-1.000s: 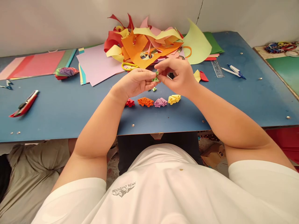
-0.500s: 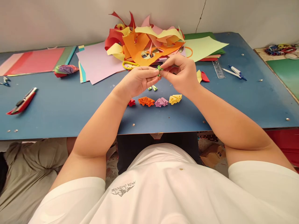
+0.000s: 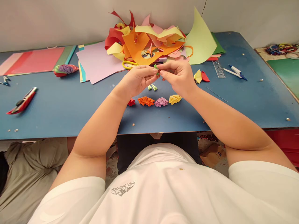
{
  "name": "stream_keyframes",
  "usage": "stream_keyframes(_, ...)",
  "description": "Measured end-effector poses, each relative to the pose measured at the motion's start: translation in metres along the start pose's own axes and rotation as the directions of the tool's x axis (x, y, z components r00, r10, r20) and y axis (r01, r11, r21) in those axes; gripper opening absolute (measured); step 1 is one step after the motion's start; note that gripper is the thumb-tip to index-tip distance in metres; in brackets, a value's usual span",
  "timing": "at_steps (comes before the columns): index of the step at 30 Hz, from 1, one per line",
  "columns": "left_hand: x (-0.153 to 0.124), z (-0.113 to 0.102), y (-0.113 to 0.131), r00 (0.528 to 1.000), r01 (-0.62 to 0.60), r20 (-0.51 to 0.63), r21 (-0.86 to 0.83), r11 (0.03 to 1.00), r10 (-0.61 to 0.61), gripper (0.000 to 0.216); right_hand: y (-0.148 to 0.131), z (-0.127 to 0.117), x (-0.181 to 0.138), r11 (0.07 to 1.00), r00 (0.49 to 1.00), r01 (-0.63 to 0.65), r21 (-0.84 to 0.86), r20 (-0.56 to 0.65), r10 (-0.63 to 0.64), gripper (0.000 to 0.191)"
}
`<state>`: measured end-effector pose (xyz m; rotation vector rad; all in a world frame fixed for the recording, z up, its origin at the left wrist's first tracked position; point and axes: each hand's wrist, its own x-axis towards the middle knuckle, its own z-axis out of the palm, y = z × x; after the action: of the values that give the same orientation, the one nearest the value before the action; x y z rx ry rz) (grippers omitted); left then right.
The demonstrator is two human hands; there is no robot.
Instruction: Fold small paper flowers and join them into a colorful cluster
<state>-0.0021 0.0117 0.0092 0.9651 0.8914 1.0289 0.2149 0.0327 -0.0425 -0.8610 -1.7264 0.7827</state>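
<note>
Above the blue table (image 3: 70,109), left hand (image 3: 137,81) and right hand (image 3: 178,76) pinch a small curled green paper piece (image 3: 156,67).

Paper scrap heap (image 3: 144,40) at far edge of blue table (image 3: 70,105); utility knife (image 3: 22,101) left; ruler (image 3: 217,69), pens (image 3: 234,71) right.

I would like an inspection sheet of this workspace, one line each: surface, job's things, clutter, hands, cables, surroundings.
Surface: blue table, metal studs visible.
Job's things: green paper piece pinched between both hands; pleated paper fans in a row on the table beneath.
Clutter: paper scraps heap, coloured sheets, yellow scissors, utility knife, ruler, pens.
Hands: left hand and right hand raised, fingertips together on the piece.
Cables: nothing seen for certain; thin dark line on the wall, unclear.
Surroundings: pale wall; second table at right.
</note>
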Motion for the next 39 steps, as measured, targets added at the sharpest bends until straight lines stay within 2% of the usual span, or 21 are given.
stream_keyframes(4, -0.001, 0.001, 0.001, 0.999, -0.009, -0.046, -0.026, 1.0, 0.008, 0.032, -0.003, 0.002, -0.005, 0.989, 0.998, 0.066, -0.132, 0.003, -0.066, 0.026)
stream_keyframes(9, -0.001, -0.003, 0.0, 1.0, -0.016, -0.013, 0.027, 1.0, 0.016, 0.018, -0.009, 0.001, -0.009, 0.964, 0.995, 0.101, -0.248, 0.003, -0.103, 0.031)
stream_keyframes(12, -0.002, -0.001, 0.002, 1.0, -0.019, 0.005, -0.034, 0.999, 0.02, 0.015, -0.004, -0.001, -0.006, 0.966, 0.995, 0.089, -0.244, -0.013, -0.094, 0.035)
stream_keyframes(15, -0.003, 0.002, 0.006, 0.999, -0.001, -0.044, -0.047, 0.999, -0.001, 0.023, 0.007, -0.006, 0.0, 0.965, 0.999, 0.022, -0.262, -0.024, -0.03, 0.026)
stream_keyframes(17, -0.003, 0.003, 0.009, 0.996, 0.02, -0.085, -0.022, 1.0, -0.022, 0.03, 0.013, -0.011, 0.003, 0.94, 0.994, 0.001, -0.341, 0.1, 0.035, 0.021)
stream_keyframes(19, -0.003, 0.003, 0.01, 0.996, 0.024, -0.088, -0.015, 1.0, -0.025, 0.033, 0.017, -0.017, 0.005, 0.897, 0.962, 0.085, -0.434, 0.27, 0.039, 0.036)
stream_keyframes(21, -0.003, 0.001, 0.01, 0.997, 0.021, -0.069, -0.017, 1.0, -0.022, 0.034, 0.017, -0.021, 0.004, 0.85, 0.9, 0.208, -0.484, 0.434, 0.027, 0.052)
stream_keyframes(23, -0.002, 0.0, 0.009, 0.997, 0.027, -0.066, -0.019, 0.999, -0.028, 0.033, 0.015, -0.023, 0.003, 0.812, 0.829, 0.303, -0.498, 0.559, 0.034, 0.062)
stream_keyframes(25, 0.0, -0.002, 0.007, 0.997, 0.026, -0.078, -0.006, 1.0, -0.026, 0.033, 0.011, -0.022, 0.002, 0.787, 0.779, 0.346, -0.51, 0.624, 0.063, 0.063)
stream_keyframes(27, 0.002, -0.004, 0.004, 0.997, 0.013, -0.075, 0.022, 1.0, -0.011, 0.034, 0.005, -0.018, 0.001, 0.769, 0.759, 0.348, -0.536, 0.642, 0.105, 0.061)
stream_keyframes(35, 0.007, -0.007, 0.001, 0.995, 0.036, -0.095, 0.022, 0.999, -0.034, 0.032, -0.013, -0.01, 0.001, 0.68, 0.811, 0.247, -0.691, 0.531, 0.245, 0.047)
stream_keyframes(39, 0.007, -0.006, 0.002, 0.997, 0.006, -0.077, -0.001, 1.0, -0.006, 0.043, -0.009, -0.014, 0.003, 0.711, 0.839, 0.217, -0.669, 0.5, 0.214, 0.049)
